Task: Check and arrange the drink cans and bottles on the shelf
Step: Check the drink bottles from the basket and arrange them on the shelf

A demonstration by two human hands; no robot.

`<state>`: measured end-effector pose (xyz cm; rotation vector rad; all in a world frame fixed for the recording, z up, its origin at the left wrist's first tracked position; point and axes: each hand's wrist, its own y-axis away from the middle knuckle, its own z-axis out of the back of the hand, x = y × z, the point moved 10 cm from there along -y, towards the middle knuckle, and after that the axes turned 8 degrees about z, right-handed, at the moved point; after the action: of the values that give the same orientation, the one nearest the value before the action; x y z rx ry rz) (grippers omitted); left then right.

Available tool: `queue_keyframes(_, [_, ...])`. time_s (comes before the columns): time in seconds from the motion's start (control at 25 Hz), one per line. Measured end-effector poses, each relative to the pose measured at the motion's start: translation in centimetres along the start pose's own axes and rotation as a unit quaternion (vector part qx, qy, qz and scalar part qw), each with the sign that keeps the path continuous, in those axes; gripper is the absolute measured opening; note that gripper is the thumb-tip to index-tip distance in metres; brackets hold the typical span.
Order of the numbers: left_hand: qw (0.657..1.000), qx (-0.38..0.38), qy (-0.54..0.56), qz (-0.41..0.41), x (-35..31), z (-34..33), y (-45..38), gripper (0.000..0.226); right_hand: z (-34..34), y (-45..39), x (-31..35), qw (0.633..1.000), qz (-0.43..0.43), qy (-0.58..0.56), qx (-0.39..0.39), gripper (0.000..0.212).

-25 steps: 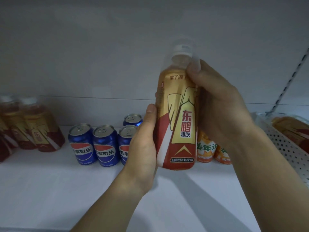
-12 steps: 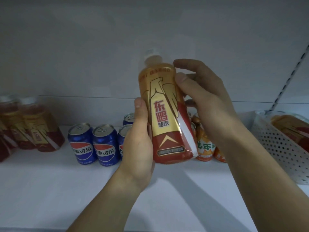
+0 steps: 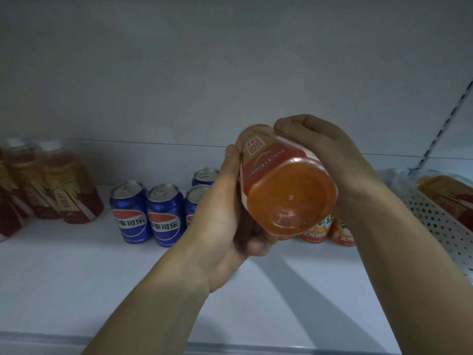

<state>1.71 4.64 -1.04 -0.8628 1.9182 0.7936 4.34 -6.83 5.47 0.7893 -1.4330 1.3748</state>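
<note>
both hands, left hand (image 3: 225, 213) and right hand (image 3: 330, 160), wrap curled fingers round tilted full amber plastic bottle (image 3: 286, 190); likely heavy, slick-labelled; grip mid-body.

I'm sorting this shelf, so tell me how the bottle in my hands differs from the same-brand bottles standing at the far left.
The held bottle is tipped over, base toward the camera; the left bottles stand upright on the shelf. It is gripped by the left hand and right hand; they stand untouched. Shared: red-and-gold labels, orange-red drink.
</note>
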Motion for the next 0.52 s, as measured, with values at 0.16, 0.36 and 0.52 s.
queue_keyframes(0.16, [1.000,0.010,0.025,0.007,0.0,0.7,-0.2,0.068,-0.4,-0.2,-0.7,1.000,-0.004,0.016,-0.007,0.016])
queue_keyframes(0.36, [0.997,0.043,0.054,0.023,0.1,0.8,0.0,0.074,-0.4,-0.3,-0.9,1.000,0.000,0.016,-0.021,0.014])
queue_keyframes(0.52, [0.999,0.016,0.044,0.012,-0.3,1.6,-0.2,0.068,-0.9,0.0,-0.5,1.000,0.028,-0.001,-0.007,0.011])
